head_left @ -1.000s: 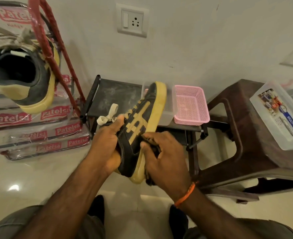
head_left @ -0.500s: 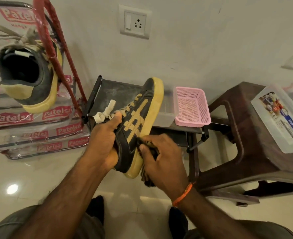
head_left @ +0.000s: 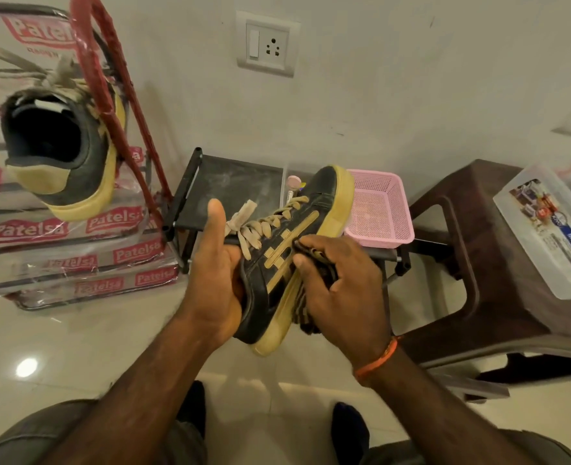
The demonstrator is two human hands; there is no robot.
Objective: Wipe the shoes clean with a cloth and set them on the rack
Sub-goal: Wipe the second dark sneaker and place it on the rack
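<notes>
- My left hand (head_left: 215, 280) grips the black shoe (head_left: 287, 253) at its collar, held above the floor; stiff sole, light, good hold.
- My right hand (head_left: 341, 283) clutches the soft cloth (head_left: 311, 317) against its side.
- Second shoe (head_left: 59, 142) hangs on the rack (head_left: 109, 78).

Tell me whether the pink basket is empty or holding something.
Empty, as far as shown: the pink basket shows only bare mesh floor and walls. The shoe held in front hides its left edge.
</notes>
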